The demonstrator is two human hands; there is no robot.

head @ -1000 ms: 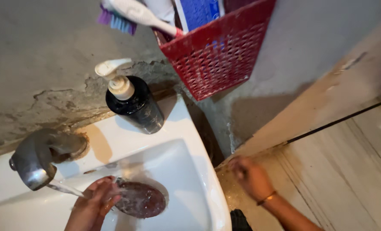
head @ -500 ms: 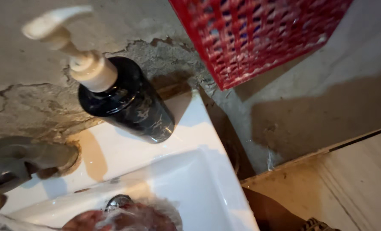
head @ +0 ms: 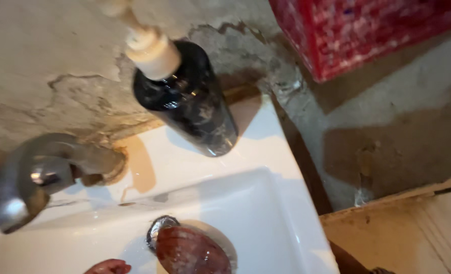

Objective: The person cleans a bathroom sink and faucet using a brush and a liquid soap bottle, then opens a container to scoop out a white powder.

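Lying in sink | reddish round lid | wet, glossy

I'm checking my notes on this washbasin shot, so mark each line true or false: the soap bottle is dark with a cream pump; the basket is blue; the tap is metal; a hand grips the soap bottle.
1. The soap bottle is dark with a cream pump: true.
2. The basket is blue: false, it is red.
3. The tap over the white sink is metal: true.
4. A hand grips the soap bottle: false. Only the left hand shows, low in the basin near a reddish-brown round object, away from the bottle.
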